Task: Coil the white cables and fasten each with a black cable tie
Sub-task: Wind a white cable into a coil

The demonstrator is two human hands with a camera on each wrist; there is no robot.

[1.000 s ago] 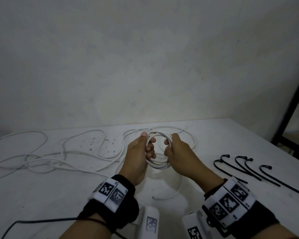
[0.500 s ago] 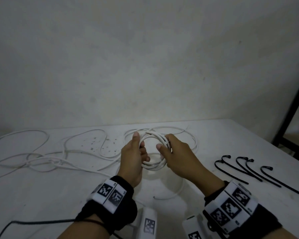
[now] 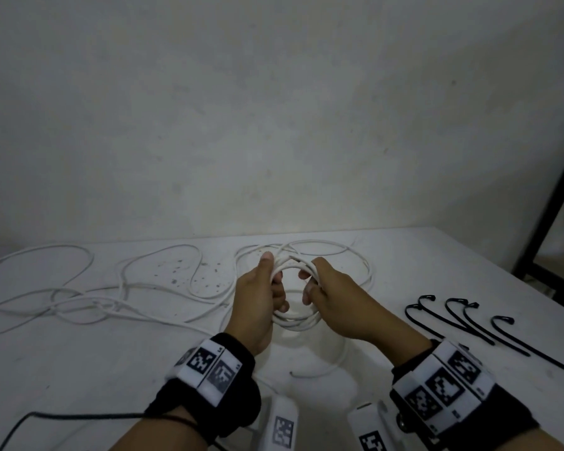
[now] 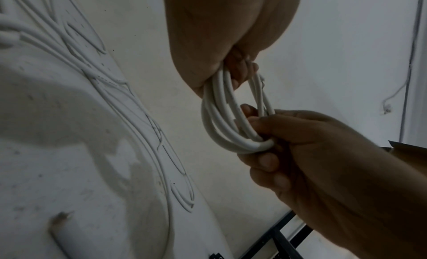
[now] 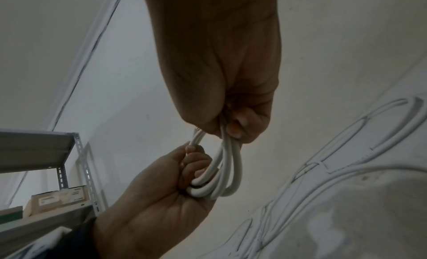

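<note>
A small coil of white cable (image 3: 295, 320) hangs between my hands above the white table (image 3: 79, 369). My left hand (image 3: 269, 288) grips the coil's left side, thumb up on top. My right hand (image 3: 313, 284) grips the right side with its fingers curled through the ring. In the left wrist view the coil (image 4: 219, 120) runs from my left hand (image 4: 231, 71) down into the right hand (image 4: 265, 135). The right wrist view shows the coil (image 5: 227, 171) held by my right hand (image 5: 231, 129) and left hand (image 5: 191, 164). Several black cable ties (image 3: 456, 320) lie to the right.
Loose white cables (image 3: 111, 297) sprawl over the table's left half, and more loops (image 3: 339, 255) lie behind my hands. A cable tail (image 3: 326, 369) curves on the table below the coil. A black frame (image 3: 551, 206) stands past the right edge. A metal shelf rack (image 5: 78, 162) stands nearby.
Both hands have shifted their grip on the coil and moved slightly apart, so the ring between them stands more open. The ties and loose cables have not moved.
</note>
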